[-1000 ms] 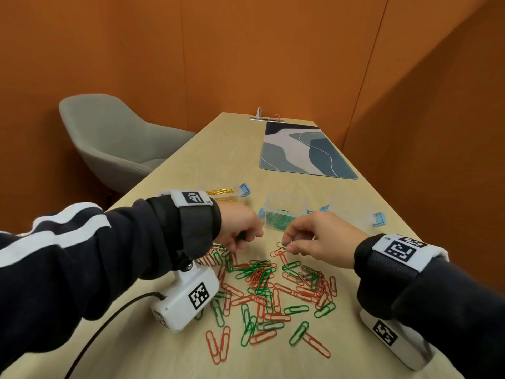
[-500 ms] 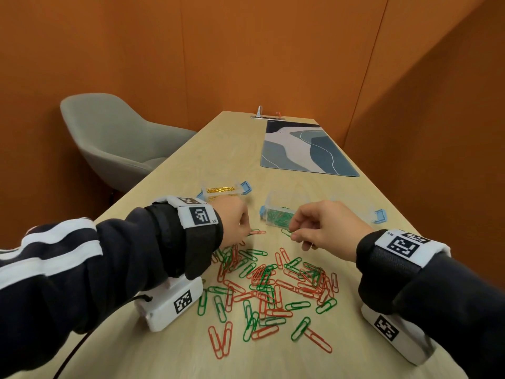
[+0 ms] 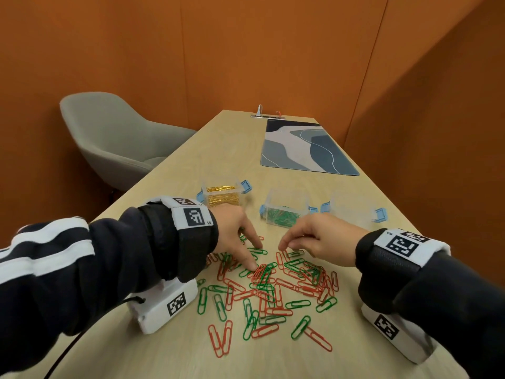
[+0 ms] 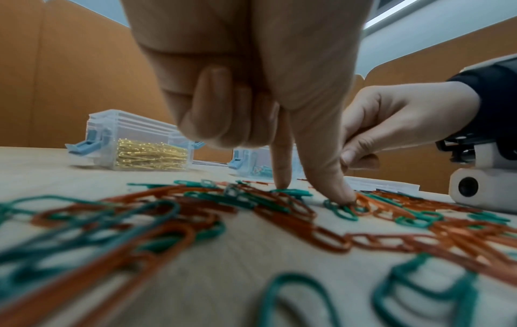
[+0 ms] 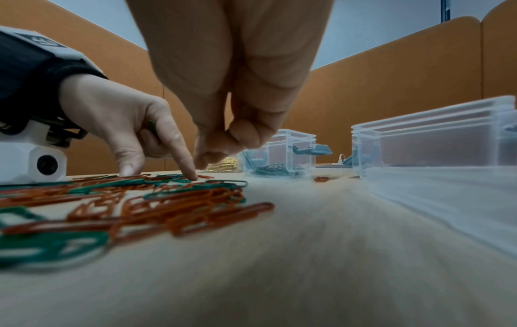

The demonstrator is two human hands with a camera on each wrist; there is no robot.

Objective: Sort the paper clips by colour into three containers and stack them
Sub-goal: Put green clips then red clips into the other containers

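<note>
Red and green paper clips (image 3: 273, 285) lie mixed in a pile on the wooden table. Behind the pile stand three clear containers: one with gold clips (image 3: 222, 192), one with green clips (image 3: 287, 206), and one that looks empty (image 3: 352, 209). My left hand (image 3: 256, 256) presses its thumb and index finger on green clips at the pile's far edge (image 4: 310, 190). Its other fingers are curled, and a green sliver shows behind them in the right wrist view. My right hand (image 3: 284, 246) hovers just over the pile with loosely curled fingers (image 5: 207, 159) and nothing visible in them.
A grey chair (image 3: 109, 138) stands beyond the table's left edge. A patterned desk mat (image 3: 306, 149) lies farther back. Orange walls close in at the right and the far end. The wrist camera units (image 3: 164, 305) (image 3: 396, 332) sit low on both sides of the pile.
Both hands dropped back from the containers to the pile. The right hand held a green clip by the green container and no longer shows it. The left thumb and index finger came down onto clips.
</note>
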